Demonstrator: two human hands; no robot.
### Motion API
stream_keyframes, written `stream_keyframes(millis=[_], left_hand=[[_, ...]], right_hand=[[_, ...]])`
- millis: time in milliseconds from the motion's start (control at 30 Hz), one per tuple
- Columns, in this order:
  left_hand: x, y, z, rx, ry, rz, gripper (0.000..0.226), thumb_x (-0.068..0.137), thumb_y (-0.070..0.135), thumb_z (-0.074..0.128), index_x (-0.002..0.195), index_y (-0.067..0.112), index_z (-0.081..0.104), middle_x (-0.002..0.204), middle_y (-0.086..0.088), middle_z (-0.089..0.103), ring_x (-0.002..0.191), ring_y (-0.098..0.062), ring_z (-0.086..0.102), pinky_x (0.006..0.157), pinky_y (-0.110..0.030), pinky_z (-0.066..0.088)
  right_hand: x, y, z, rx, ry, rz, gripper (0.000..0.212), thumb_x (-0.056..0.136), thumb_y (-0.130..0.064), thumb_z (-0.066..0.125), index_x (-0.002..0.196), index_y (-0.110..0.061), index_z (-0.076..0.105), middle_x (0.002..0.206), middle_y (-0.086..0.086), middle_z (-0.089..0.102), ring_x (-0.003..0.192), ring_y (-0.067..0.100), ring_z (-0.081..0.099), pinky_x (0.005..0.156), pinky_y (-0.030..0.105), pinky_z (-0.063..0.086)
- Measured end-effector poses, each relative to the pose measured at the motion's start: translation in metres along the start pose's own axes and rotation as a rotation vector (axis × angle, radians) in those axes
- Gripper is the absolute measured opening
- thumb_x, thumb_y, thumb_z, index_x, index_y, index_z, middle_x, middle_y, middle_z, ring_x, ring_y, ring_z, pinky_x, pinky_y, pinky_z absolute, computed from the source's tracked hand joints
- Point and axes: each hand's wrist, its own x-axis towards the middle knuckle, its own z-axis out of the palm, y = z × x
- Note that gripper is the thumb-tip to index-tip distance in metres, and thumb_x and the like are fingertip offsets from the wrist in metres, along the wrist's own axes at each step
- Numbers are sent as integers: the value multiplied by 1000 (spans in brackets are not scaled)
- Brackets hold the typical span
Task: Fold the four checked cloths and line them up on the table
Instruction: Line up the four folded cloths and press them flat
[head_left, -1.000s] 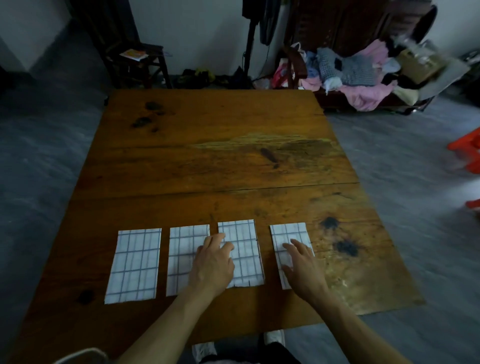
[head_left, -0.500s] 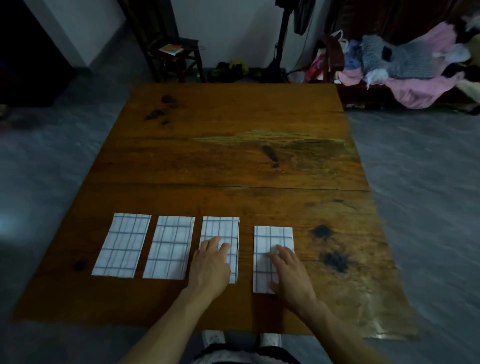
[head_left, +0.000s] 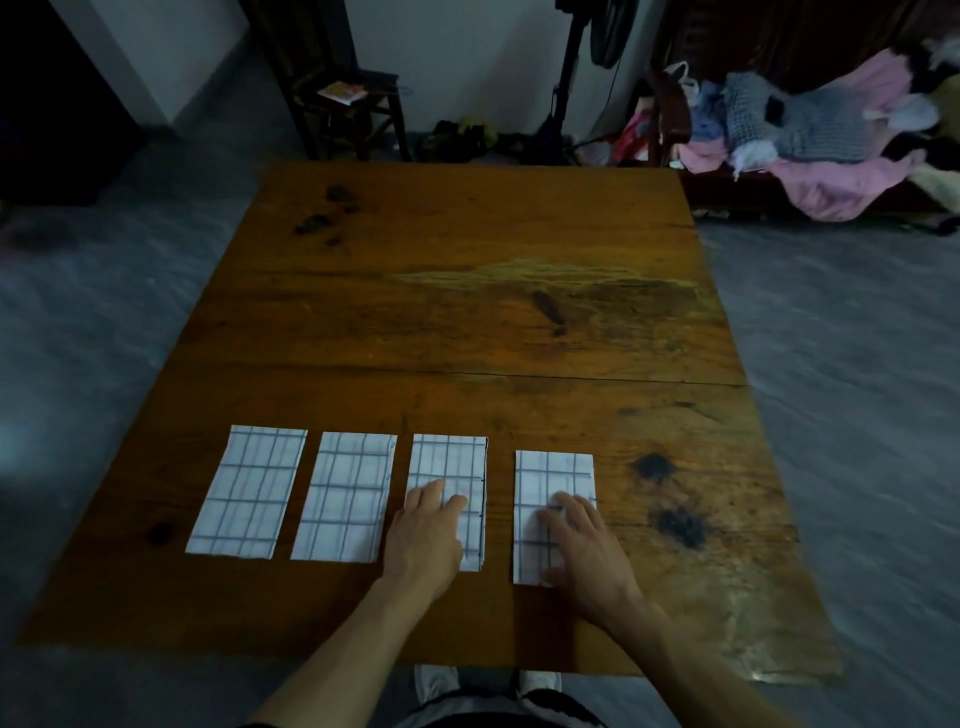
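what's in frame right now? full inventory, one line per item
folded checked cloths: 4, white with dark grid lines, in a row near the table's front edge
wooden table: 1, brown with dark stains, centre of view
wooden stool: 1, dark, beyond the table's far left corner, a small paper item on its seat
pile of clothes: 1, pink, grey and blue, on dark furniture at far right
fan stand: 1, black, against the far wall
shoes: several, dark, on the floor by the wall
left hand: 1, flat on the third cloth from the left
right hand: 1, flat on the rightmost cloth
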Motion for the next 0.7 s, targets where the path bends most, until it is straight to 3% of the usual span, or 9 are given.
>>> stream_keyframes(millis=[433, 700], left_hand=[[1, -2, 0, -23, 0, -4, 63, 91, 29, 65, 146, 32, 35, 157, 3, 23, 143, -20, 19, 109, -34, 38], [0, -2, -1, -35, 7, 6, 63, 91, 29, 66, 146, 32, 36, 157, 4, 23, 143, -19, 19, 109, -34, 36]], right_hand=[[30, -10, -7, -17, 9, 17, 76, 80, -36, 75, 144, -31, 34, 155, -6, 20, 145, 18, 15, 118, 43, 23], [24, -13, 1, 13, 10, 18, 68, 82, -34, 71, 140, -33, 35, 153, -7, 20, 144, 18, 17, 114, 44, 35]])
